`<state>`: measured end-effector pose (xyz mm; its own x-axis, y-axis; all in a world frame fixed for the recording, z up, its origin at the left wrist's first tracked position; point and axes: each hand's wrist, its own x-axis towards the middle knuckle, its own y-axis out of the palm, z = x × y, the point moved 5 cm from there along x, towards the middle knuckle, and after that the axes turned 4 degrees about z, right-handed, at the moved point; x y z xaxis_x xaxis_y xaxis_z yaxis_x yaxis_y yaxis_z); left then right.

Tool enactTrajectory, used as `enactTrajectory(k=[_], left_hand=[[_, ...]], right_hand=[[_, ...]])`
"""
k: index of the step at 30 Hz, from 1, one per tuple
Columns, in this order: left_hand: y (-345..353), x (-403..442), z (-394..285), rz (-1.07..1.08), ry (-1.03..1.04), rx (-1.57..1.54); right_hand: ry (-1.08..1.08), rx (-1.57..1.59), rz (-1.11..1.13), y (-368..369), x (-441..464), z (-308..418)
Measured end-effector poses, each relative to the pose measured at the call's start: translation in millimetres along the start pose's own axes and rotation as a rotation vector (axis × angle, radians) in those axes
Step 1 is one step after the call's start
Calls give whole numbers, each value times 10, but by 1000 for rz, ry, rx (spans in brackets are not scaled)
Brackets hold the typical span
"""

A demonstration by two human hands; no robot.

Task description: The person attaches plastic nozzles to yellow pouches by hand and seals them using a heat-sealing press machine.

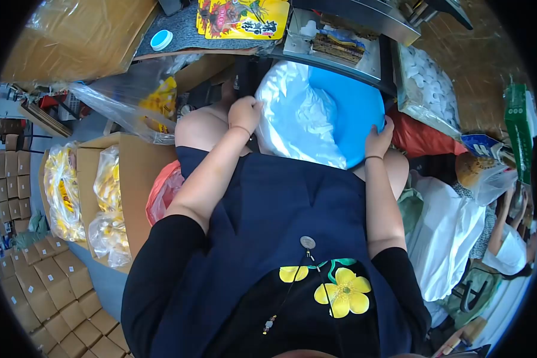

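Observation:
On my lap rests a rounded blue plastic tub [364,95], with a white plastic bag [289,119] bunched over its left side. The bag's left edge is pinched in the closed fingers of my left hand [244,114]. At the tub's right edge, my right hand [379,140] has its thumb on the blue surface and its fingers around the rim. The contents of the bag and the tub's underside are hidden.
Yellow printed pouches [244,21] and a blue-white lid [161,40] lie on the bench ahead, beside a metal machine [334,45]. Open cartons [140,185] with bagged yellow packets stand left. A box of white pieces [426,83] is at right; another person [507,247] sits beyond.

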<state>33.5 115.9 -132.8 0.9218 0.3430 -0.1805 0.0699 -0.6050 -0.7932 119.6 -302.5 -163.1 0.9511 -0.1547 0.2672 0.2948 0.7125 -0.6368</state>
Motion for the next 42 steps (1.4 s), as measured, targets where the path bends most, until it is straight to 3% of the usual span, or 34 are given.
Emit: enactTrajectory(k=[4, 7, 8, 11, 12, 15, 16, 19, 20, 22, 23, 26, 29, 32, 35, 38, 42], left_hand=[[127, 291, 244, -178, 145, -302], [599, 248, 776, 127, -130, -382], [737, 181, 878, 140, -228, -595], [413, -31, 606, 93, -331, -535], [326, -25, 591, -21, -152, -463], [99, -14, 682, -150, -59, -119], [31, -60, 652, -146, -40, -182], [-129, -252, 376, -82, -156, -815], [-181, -283, 237, -24, -86, -823], [-197, -195, 284, -133, -22, -545], [-205, -116, 317, -198, 17, -412], [282, 123, 821, 197, 10, 79], [234, -179, 605, 179, -96, -200], [20, -201, 574, -11, -51, -54], [47, -184, 689, -32, -32, -368], [-96, -600, -126, 208, -26, -1224], [96, -684, -625, 360, 212, -1117]], right_hand=[[25, -44, -50, 72, 17, 2], [-21, -34, -68, 76, -6, -85], [-8, -23, -55, 80, 2, -92], [32, 33, -24, 63, -34, -56], [34, 66, -15, 77, -26, -63], [-19, -69, -85, -76, -121, 121], [-44, -152, -125, -187, -171, 329], [-412, -199, -62, -385, -247, 900], [-426, -94, 79, -364, -307, 1193], [-469, 193, 381, -83, -518, 1477], [-541, 131, 423, 6, -625, 1672], [-635, 100, 595, 194, -812, 1746], [-571, 97, 725, 244, -928, 1622], [-519, 64, 757, 243, -954, 1437], [-405, 148, 754, 231, -894, 1478], [-371, 343, 798, 268, -885, 1760], [-343, 316, 692, 472, -969, 2137]])
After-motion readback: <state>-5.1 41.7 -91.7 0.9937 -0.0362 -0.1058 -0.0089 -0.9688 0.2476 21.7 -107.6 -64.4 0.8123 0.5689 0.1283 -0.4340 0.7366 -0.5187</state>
